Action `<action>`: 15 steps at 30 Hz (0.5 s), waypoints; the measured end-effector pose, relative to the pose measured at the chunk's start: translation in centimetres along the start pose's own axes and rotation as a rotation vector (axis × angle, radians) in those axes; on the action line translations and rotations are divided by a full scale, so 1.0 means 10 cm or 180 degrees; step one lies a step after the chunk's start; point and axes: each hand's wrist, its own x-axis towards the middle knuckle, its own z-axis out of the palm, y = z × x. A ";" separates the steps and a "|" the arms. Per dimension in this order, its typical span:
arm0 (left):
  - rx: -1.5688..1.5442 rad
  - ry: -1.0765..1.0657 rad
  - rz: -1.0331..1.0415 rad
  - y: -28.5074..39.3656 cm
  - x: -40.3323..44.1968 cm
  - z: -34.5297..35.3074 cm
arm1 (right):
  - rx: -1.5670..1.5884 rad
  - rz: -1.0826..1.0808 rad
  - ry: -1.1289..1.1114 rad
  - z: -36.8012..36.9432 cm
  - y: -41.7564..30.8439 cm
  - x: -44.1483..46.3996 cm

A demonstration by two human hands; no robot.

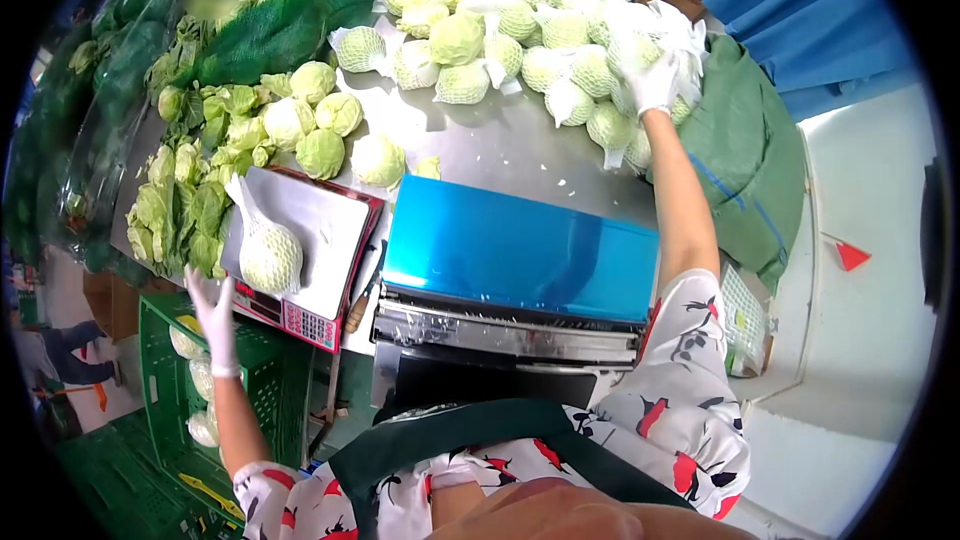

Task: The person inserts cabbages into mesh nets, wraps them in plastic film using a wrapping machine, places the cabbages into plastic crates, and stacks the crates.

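Note:
White gloves cover both hands. My left hand [213,318] is beside the front left corner of the red scale [318,328], fingers spread, holding nothing. On the scale's metal plate lies one cabbage in white foam netting [270,258], its net end pointing to the back left. My right hand [655,82] reaches to the right end of a pile of netted cabbages [567,28] at the back of the table. Its fingers are over the white netting there, and whether they grip a cabbage cannot be made out.
A blue-topped machine [520,250] stands before my body. Bare cabbages [320,152] and loose leaves [180,200] lie at left, with green mesh [260,40] behind. A green crate [270,395] holds wrapped cabbages at lower left. A green sack [745,150] stands at right.

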 end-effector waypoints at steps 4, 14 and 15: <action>0.0428 -0.0616 0.0471 -0.03 0.35 0.75 | -0.0271 0.0383 -0.0340 0.34 -0.08 0.40; -0.2383 -0.1568 -0.1557 -0.10 0.52 0.59 | 0.5727 0.2045 -0.1404 0.22 0.45 -0.07; -0.2997 -0.1463 -0.1958 -0.16 0.46 0.64 | 0.6009 0.1964 -0.1513 -0.02 0.39 -0.33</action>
